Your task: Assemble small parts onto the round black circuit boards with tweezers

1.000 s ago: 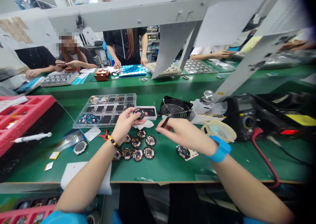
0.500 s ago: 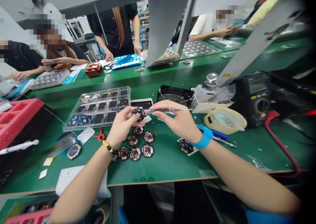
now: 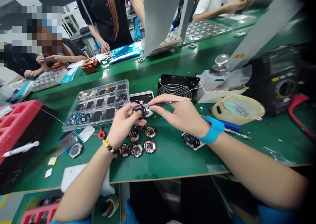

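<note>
Between the thumb and fingers of my left hand (image 3: 125, 120) is a small round black electronic module (image 3: 139, 112). My right hand (image 3: 172, 113) pinches thin metal tweezers (image 3: 168, 103), whose tip points left and reaches the module's edge. Whether the tip grips a part there is too small to tell. Below my hands, several similar round modules (image 3: 149, 146) lie on the green bench, with circuit parts showing. Another black round piece (image 3: 191, 140) rests on a white card near my right wrist.
Behind my hands stand a clear compartment tray (image 3: 98, 125), a black fan (image 3: 176, 87) and a dispenser bottle (image 3: 217, 73). A cream tub (image 3: 237, 110) is at right; red foam (image 3: 18, 125) and a red clip (image 3: 100, 133) are at left. Co-workers sit and stand across the bench.
The view has shifted slightly, with the right-side objects looking nearer. My left hand still holds the module, and the tweezers are now tilted more, still at its edge.
</note>
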A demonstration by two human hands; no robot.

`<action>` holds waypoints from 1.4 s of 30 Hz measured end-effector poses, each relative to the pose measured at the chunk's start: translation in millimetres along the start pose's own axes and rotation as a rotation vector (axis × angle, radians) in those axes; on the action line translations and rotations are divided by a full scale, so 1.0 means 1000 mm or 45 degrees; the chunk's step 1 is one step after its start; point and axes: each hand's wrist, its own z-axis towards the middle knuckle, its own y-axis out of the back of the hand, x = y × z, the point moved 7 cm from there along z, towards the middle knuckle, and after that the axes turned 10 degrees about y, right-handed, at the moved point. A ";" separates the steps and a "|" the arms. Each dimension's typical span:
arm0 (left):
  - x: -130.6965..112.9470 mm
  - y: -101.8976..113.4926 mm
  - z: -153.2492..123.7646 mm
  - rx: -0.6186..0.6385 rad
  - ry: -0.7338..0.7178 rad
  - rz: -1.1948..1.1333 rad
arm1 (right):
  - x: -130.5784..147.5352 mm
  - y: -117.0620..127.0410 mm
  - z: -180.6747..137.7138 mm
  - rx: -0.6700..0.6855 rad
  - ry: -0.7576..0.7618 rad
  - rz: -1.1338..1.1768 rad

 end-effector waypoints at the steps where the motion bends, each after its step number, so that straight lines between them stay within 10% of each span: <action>1: 0.000 0.000 0.000 0.001 0.000 0.012 | -0.003 0.000 0.001 0.022 -0.062 0.041; 19: -0.002 -0.001 0.000 0.008 0.004 0.065 | -0.017 -0.003 0.001 0.060 -0.248 0.274; 42: -0.003 0.007 0.000 -0.087 -0.048 0.001 | 0.014 0.001 -0.003 0.039 0.328 -0.032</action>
